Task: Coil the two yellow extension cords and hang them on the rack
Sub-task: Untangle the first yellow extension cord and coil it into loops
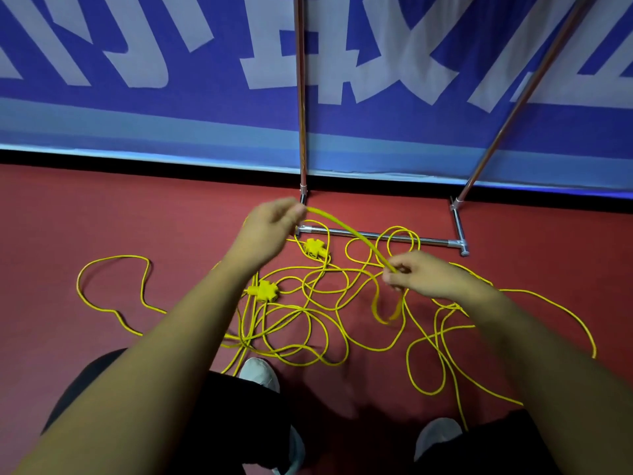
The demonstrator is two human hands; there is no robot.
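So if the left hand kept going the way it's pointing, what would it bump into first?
Probably the rack pole. The left hand, pinching the yellow cord, points at the pole's lower end just ahead. Depth is hard to judge, so it might pass in front.

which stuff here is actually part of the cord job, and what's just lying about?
Job:
- cord, pinched by left hand and right hand
- tangled cords on the floor
- two sockets
- rack

Just there:
- banner
- floor
- shoes
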